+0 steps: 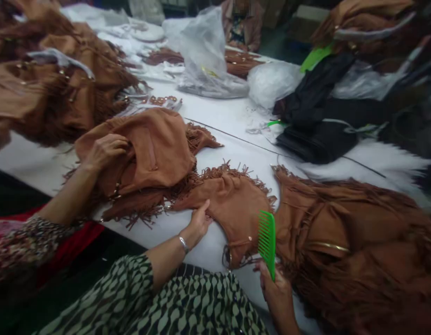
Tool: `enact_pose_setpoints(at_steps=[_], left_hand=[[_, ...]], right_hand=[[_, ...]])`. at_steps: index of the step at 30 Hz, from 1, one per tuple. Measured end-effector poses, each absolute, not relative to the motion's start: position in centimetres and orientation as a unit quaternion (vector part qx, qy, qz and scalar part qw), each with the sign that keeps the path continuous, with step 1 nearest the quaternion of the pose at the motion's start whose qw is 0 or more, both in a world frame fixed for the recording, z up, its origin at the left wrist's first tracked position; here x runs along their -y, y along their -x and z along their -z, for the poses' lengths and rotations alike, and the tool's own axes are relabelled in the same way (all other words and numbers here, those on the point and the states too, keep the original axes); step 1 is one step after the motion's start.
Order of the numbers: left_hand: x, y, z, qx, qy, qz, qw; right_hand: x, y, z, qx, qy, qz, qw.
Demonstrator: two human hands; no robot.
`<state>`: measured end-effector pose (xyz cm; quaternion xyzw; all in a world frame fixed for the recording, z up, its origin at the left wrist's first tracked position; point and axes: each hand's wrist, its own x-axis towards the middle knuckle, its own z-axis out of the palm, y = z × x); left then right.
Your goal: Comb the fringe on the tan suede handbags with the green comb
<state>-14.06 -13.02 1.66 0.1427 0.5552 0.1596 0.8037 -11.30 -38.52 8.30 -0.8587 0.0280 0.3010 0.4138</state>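
A brown suede fringed bag (232, 204) lies flat on the white table (236, 125) in front of me. My left hand (198, 224), with a silver bangle at the wrist, grips the bag's left edge with closed fingers. My right hand (276, 286) is closed round the handle of a green wide-toothed comb (267, 239), held upright at the bag's right side, teeth toward the fringe. A larger heap of the same brown fringed bags (355, 251) fills the space to the right.
At left, another person's hand (105, 151) in a floral sleeve rests on a second brown bag (156, 149). More brown bags (55, 79) are piled at far left. Clear plastic bags (205, 56) and black items (316, 121) lie at the back.
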Motion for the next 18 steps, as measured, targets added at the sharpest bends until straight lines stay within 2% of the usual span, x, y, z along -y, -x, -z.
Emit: enact_pose_setpoints(at_steps=[4,8,10,14,18], left_hand=[[14.7,11.8,-4.0,-0.525,-0.191,-0.189,0.808],[15.9,10.5,-10.2,-0.403,-0.389,-0.334,0.758],[15.0,9.0,-14.6,-0.356,-0.524,-0.385,0.671],[10.7,4.8,-23.8,-0.224,-0.748,-0.456,0.427],[8.2,1.4,-30.2,-0.063,-0.864,-0.436,0.243]], right_hand=[[41.6,12.9,-8.0,-0.117,0.839,-0.264,0.46],[43.7,13.9,-7.7,-0.175,0.814,-0.24,0.499],[44.0,14.3,-7.5,-0.188,0.801,-0.236,0.518],[44.4,14.6,-6.6,-0.193,0.783,-0.237,0.541],[44.8,15.0,-5.7,-0.184,0.782,-0.242,0.544]])
